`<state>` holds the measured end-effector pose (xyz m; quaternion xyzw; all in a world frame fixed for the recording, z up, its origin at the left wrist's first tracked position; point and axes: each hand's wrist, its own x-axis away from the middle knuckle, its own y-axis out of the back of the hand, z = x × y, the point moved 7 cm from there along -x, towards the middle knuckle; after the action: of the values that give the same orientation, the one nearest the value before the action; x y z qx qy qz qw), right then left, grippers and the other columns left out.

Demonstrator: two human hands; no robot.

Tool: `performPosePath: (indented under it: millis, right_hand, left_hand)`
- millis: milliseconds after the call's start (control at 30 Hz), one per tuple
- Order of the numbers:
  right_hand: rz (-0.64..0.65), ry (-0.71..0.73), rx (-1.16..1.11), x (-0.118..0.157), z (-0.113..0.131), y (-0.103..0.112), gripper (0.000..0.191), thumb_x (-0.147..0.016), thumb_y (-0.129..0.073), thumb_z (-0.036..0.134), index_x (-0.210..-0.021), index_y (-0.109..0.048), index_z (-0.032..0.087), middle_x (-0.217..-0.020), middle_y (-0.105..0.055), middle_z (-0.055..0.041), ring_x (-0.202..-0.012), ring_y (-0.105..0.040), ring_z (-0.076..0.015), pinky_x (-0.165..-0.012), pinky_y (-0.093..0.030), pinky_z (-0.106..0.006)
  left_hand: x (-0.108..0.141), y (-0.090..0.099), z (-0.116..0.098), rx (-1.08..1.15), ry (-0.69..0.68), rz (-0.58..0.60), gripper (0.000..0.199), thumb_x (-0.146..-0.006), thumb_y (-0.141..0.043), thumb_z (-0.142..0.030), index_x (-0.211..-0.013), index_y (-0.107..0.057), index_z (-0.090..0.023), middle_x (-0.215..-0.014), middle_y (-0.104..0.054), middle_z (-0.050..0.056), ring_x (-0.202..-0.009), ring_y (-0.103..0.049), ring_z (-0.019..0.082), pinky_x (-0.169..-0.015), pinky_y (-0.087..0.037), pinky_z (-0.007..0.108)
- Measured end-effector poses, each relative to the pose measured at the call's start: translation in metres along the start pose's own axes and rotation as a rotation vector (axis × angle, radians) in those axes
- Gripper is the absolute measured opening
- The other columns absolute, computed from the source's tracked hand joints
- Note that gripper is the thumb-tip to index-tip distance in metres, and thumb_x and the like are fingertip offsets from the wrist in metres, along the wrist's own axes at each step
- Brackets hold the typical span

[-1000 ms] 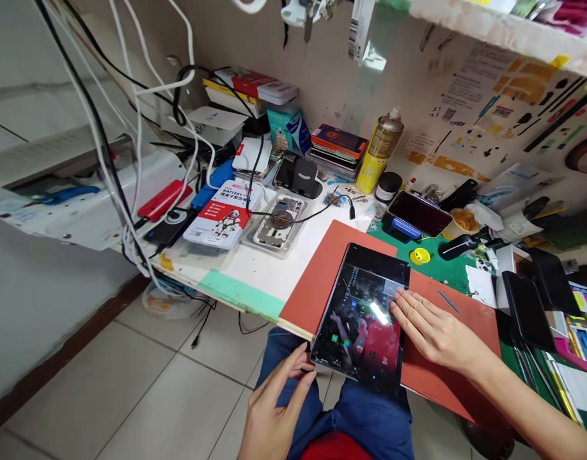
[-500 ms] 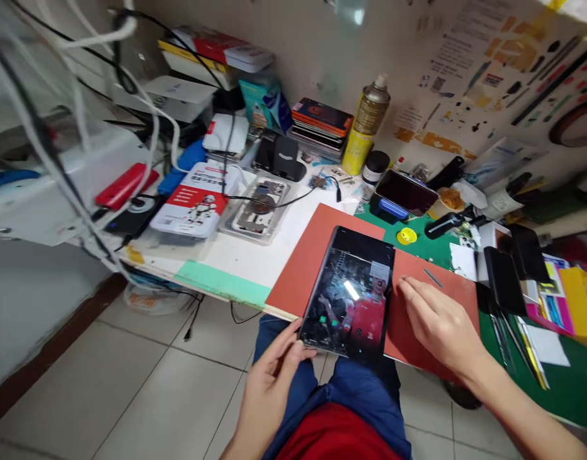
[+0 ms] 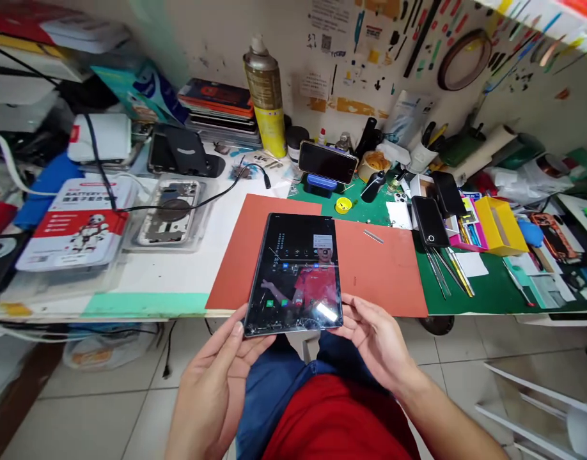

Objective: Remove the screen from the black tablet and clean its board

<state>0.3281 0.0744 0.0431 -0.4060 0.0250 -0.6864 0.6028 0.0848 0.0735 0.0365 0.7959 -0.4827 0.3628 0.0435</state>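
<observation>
A black tablet [image 3: 293, 281] with a lit, reflective screen is held over the near part of an orange-brown mat [image 3: 384, 271], its near edge jutting past the bench. Its lower left corner sits between the thumb and fingers of my left hand [image 3: 217, 370]. At the lower right corner, my right hand [image 3: 377, 338] grips the edge, with some fingers hidden beneath. Icons and the reflection of a person in red show on the glass. A thin grey metal strip [image 3: 373, 236] lies on the mat, right of the tablet.
A phone [image 3: 327, 163] rests on a blue stand behind the mat, near a small yellow cap [image 3: 343, 205] and a spray can [image 3: 267, 102]. Tweezers [image 3: 442, 271] lie at right below a black phone [image 3: 430, 220]. A black cable [image 3: 192, 206] crosses an opened phone in a tray [image 3: 167, 214].
My right hand has come from beside the tablet's right edge to its lower right corner and now grips it. The camera view has turned rightward. My left hand keeps its hold.
</observation>
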Motion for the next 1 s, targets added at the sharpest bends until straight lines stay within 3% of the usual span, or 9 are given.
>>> performPosePath:
  millis: [233,333,433,567,667,733,867,933,1000]
  right_hand:
    - [0.144,0.028,0.014,-0.007,0.027,-0.021,0.036,-0.096,-0.075,0.040,-0.119,-0.081,0.014,-0.107,-0.082,-0.0130,-0.091,-0.078,-0.0212,-0.086,-0.064,-0.032]
    - [0.127,0.039,0.027,-0.005,0.034,-0.023,0.032,-0.095,-0.077,0.039,-0.116,-0.082,0.016,-0.109,-0.082,-0.0115,-0.092,-0.078,-0.0205,-0.086,-0.064,-0.031]
    - [0.113,0.035,0.054,-0.004,0.034,-0.024,0.031,-0.094,-0.078,0.040,-0.114,-0.083,0.017,-0.114,-0.082,-0.0112,-0.097,-0.078,-0.0215,-0.087,-0.064,-0.032]
    - [0.113,0.022,0.062,-0.001,0.017,-0.024,0.031,-0.095,-0.076,0.041,-0.116,-0.082,0.019,-0.117,-0.081,-0.0106,-0.101,-0.077,-0.0230,-0.091,-0.062,-0.035]
    - [0.098,-0.027,0.047,0.006,-0.012,-0.025,0.035,-0.095,-0.075,0.040,-0.124,-0.079,0.020,-0.124,-0.079,-0.0112,-0.110,-0.074,-0.0248,-0.100,-0.057,-0.038]
    - [0.069,-0.053,0.031,0.011,-0.031,-0.027,0.037,-0.094,-0.077,0.039,-0.127,-0.077,0.022,-0.128,-0.078,-0.0101,-0.113,-0.073,-0.0250,-0.104,-0.054,-0.039]
    - [0.088,-0.060,0.068,0.017,-0.056,-0.038,0.039,-0.093,-0.078,0.042,-0.127,-0.076,0.024,-0.128,-0.077,-0.0091,-0.114,-0.072,-0.0250,-0.104,-0.054,-0.039]
    - [0.130,-0.052,0.258,0.018,-0.060,-0.042,0.040,-0.094,-0.073,0.051,-0.124,-0.077,0.026,-0.119,-0.079,-0.0087,-0.107,-0.075,-0.0261,-0.098,-0.057,-0.042]
    - [0.164,-0.038,0.515,0.015,-0.055,-0.041,0.043,-0.091,-0.070,0.066,-0.110,-0.083,0.029,-0.098,-0.081,-0.0071,-0.085,-0.077,-0.0282,-0.080,-0.062,-0.044]
  left_hand:
    - [0.013,-0.014,-0.022,0.007,-0.198,0.107,0.051,-0.080,-0.090,-0.044,-0.121,-0.080,-0.016,-0.121,-0.081,0.015,-0.091,-0.079,0.021,-0.084,-0.068,0.031]
    - [0.013,-0.011,-0.019,-0.011,-0.282,0.142,0.049,-0.086,-0.086,-0.044,-0.127,-0.078,-0.020,-0.123,-0.081,0.012,-0.096,-0.079,0.020,-0.090,-0.066,0.030]
    - [0.007,-0.007,-0.007,-0.070,-0.354,0.191,0.060,-0.083,-0.090,-0.038,-0.139,-0.071,-0.026,-0.126,-0.080,0.009,-0.102,-0.078,0.019,-0.098,-0.063,0.029]
    - [0.000,0.001,0.024,-0.014,-0.337,0.203,0.080,-0.077,-0.095,-0.030,-0.148,-0.060,-0.035,-0.122,-0.080,0.004,-0.100,-0.077,0.016,-0.094,-0.062,0.027]
    - [0.001,0.008,0.053,0.064,-0.225,0.187,0.049,-0.082,-0.091,-0.038,-0.126,-0.073,-0.028,-0.108,-0.081,0.004,-0.096,-0.078,0.018,-0.089,-0.064,0.030]
    - [0.005,0.012,0.065,0.085,-0.183,0.185,0.037,-0.086,-0.086,-0.043,-0.115,-0.076,-0.023,-0.111,-0.081,0.008,-0.101,-0.078,0.022,-0.092,-0.065,0.035]
    - [0.006,0.024,0.065,0.167,-0.174,0.161,0.037,-0.090,-0.083,-0.040,-0.123,-0.076,-0.023,-0.124,-0.079,0.009,-0.114,-0.074,0.022,-0.105,-0.059,0.036]
    - [0.002,0.027,0.062,0.216,-0.170,0.144,0.038,-0.091,-0.082,-0.038,-0.126,-0.075,-0.025,-0.128,-0.078,0.008,-0.117,-0.073,0.022,-0.106,-0.058,0.035]
    - [-0.004,0.028,0.063,0.255,-0.152,0.128,0.041,-0.091,-0.082,-0.037,-0.130,-0.074,-0.026,-0.131,-0.077,0.008,-0.117,-0.072,0.022,-0.107,-0.057,0.036]
